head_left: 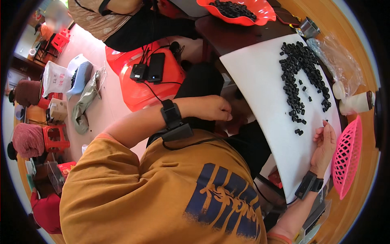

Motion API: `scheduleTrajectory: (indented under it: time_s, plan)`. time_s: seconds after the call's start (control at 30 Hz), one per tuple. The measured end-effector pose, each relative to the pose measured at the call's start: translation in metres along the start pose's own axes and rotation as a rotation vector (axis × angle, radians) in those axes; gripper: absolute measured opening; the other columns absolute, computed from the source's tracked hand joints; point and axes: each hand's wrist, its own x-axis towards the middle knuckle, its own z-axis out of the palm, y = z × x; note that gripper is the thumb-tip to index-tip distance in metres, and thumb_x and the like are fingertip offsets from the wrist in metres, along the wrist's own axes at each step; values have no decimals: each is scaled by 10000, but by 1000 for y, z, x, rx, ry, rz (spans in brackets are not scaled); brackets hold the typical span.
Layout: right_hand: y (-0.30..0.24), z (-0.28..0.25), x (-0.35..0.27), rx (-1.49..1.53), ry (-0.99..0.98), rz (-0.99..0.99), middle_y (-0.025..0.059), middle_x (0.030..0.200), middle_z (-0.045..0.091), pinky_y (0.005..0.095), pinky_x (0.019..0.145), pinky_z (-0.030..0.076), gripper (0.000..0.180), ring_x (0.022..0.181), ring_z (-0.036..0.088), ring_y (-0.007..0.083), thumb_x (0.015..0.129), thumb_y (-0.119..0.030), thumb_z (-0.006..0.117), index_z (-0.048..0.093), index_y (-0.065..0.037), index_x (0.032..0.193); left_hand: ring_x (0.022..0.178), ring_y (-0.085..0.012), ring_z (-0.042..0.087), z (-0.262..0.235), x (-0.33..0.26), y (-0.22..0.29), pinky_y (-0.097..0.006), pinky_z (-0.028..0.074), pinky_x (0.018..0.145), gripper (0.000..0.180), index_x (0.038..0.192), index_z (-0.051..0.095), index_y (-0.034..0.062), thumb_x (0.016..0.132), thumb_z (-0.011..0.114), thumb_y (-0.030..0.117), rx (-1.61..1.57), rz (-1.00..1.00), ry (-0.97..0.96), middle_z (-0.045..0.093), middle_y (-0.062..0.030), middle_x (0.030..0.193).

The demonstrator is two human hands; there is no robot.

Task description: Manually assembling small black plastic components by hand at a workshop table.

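Observation:
Many small black cylindrical pieces lie in a loose arch on a white board. My right hand is over the board's right side, below the pile, its fingertips pinched on a small black piece. My left hand hangs above my lap, left of the board, its fingers curled closed; whatever may be inside them is hidden. Two black pieces lie apart from the pile, left of my right hand. Both wrists wear black strapped devices with cables.
A pink mesh basket stands beside my right hand. Beyond the board are a red bowl of black pieces, a metal cup and a clear plastic bag. A red stool bears black devices; another person sits beyond.

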Motion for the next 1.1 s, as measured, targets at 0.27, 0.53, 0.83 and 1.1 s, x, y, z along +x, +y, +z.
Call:
scheduleTrajectory:
  time_s: [0.27,0.53,0.83,1.1]
  plan:
    - [1,-2,-2,-2,6,-3,-13,781,575,182,625,388,293,679,492,53,947,-243,568,590,-3,1113,714,-303,570,0,-3,-5,-380,445,669,308,869,609,-30,906,541,268,69,55,-39,587,-193,760]
    - [1,-3,-1,19,15,21,-10,778,554,192,623,376,292,673,466,60,955,-230,555,576,5,1126,715,-303,571,2,12,-7,-380,438,672,302,856,603,-29,910,536,261,23,52,-73,575,-199,749]
    - [4,-8,0,44,-8,47,-18,806,554,185,631,374,306,695,471,56,954,-240,560,567,-7,1153,725,-323,571,4,25,-11,-395,435,673,314,862,610,-21,914,523,277,60,67,-99,585,-207,760]
    - [-2,-5,-3,22,13,34,-13,784,566,196,627,384,276,687,487,62,951,-227,559,593,-8,1114,770,-335,586,10,36,-14,-398,447,701,300,912,611,-22,904,520,263,91,1,-164,605,-214,816]
